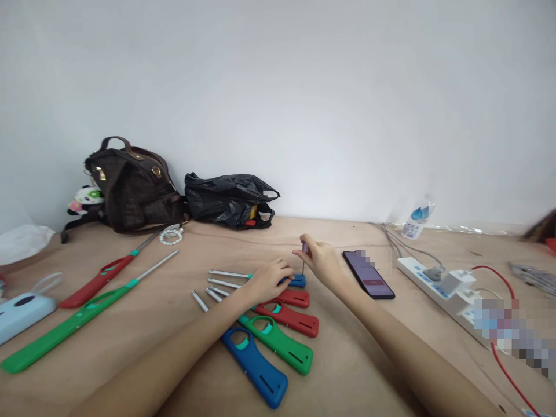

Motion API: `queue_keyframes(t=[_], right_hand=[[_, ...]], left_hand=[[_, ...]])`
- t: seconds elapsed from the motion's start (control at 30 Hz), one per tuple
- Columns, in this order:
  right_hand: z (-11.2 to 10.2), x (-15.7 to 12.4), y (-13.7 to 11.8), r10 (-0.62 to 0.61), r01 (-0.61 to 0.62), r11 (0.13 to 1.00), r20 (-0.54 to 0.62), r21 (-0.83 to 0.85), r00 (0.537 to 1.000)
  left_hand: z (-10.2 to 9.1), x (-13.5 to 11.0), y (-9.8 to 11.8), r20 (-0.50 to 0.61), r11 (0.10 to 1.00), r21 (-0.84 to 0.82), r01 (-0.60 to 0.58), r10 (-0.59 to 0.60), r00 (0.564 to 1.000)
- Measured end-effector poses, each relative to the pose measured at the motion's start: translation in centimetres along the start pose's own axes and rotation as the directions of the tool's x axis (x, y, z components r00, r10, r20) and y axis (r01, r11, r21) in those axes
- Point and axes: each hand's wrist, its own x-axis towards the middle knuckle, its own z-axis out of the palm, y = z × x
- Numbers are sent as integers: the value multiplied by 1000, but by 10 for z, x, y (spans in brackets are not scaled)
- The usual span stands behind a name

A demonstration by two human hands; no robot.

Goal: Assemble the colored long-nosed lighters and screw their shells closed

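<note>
Several long-nosed lighters lie side by side on the wooden table (pixel 356 359): a blue one (pixel 256 366) nearest me, a green one (pixel 278 343), two red ones (pixel 292 317) and a farthest blue one (pixel 297 281). My left hand (pixel 268 279) rests closed on that farthest blue lighter, pressing it down. My right hand (pixel 317 259) pinches a small purple-handled screwdriver (pixel 304 258) held upright, its tip on the same lighter's handle end.
A long red lighter (pixel 98 281) and long green lighter (pixel 73 324) lie at left, by a pale blue case (pixel 21 310). A brown handbag (pixel 132 186), black plastic bag (pixel 230 200), phone (pixel 368 274), white power strip (pixel 438 285) with red cable and bottle (pixel 416 220) stand around.
</note>
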Motion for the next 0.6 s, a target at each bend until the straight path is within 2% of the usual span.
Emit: queue_keyframes(t=[0.13, 0.33, 0.43, 0.5, 0.6], right_hand=[[-13, 9, -6, -65, 73, 990, 67, -122, 996], [-28, 14, -2, 62, -21, 972, 167, -235, 984], [-33, 15, 2, 55, 8, 956, 206, -293, 977], [-36, 15, 3, -20, 88, 960, 250, -264, 968], [-39, 15, 4, -126, 163, 982, 304, -98, 944]], left_hand=[[0, 0, 0, -3, 1000, 12, 13, -13, 1000], [-1, 0, 1, -4, 1000, -4, -6, 6, 1000], [-2, 0, 1, -8, 1000, -15, -8, 7, 1000], [-2, 0, 0, -11, 1000, -22, -4, 4, 1000], [-1, 0, -1, -13, 1000, -25, -3, 3, 1000]])
